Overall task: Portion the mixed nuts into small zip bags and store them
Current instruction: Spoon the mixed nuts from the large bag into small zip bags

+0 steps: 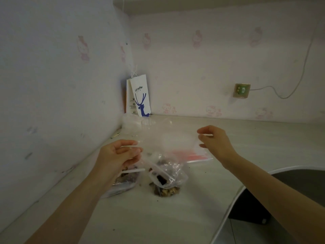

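Left hand point(119, 152): grip curled, thumb and fingers pinching the left edge of a clear, blurred zip bag point(168, 140) held above the bench point(158, 217). On the bench beneath: a filled bag point(123, 182) under the left wrist, an open nut bag point(167, 180) just beside it, and a pink-striped bag stack point(197, 156) behind. Right hand point(216, 141): grip pinching the zip bag's right edge.

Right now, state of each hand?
Left hand: pinches the clear plastic zip bag by its left edge.
Right hand: pinches the same bag's right edge.
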